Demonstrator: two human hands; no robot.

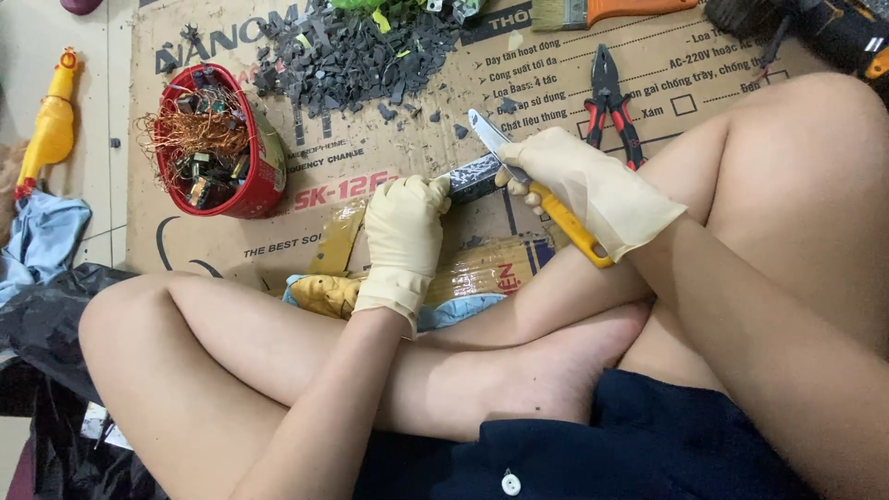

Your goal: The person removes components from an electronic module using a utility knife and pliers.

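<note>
Both my hands wear cream rubber gloves. My left hand (404,231) grips one end of a small dark, shiny rectangular part (474,176) above the cardboard. My right hand (583,185) holds a knife with a yellow handle (574,233); its steel blade (488,135) points up and left, resting against the dark part. My bare crossed legs fill the lower part of the head view.
A red bowl (264,181) of copper wire and small parts stands at the left. A pile of dark grey fragments (352,56) lies at the top, red-handled pliers (611,106) at the right, a brush (593,11) and a yellow rubber chicken (51,120) at the edges.
</note>
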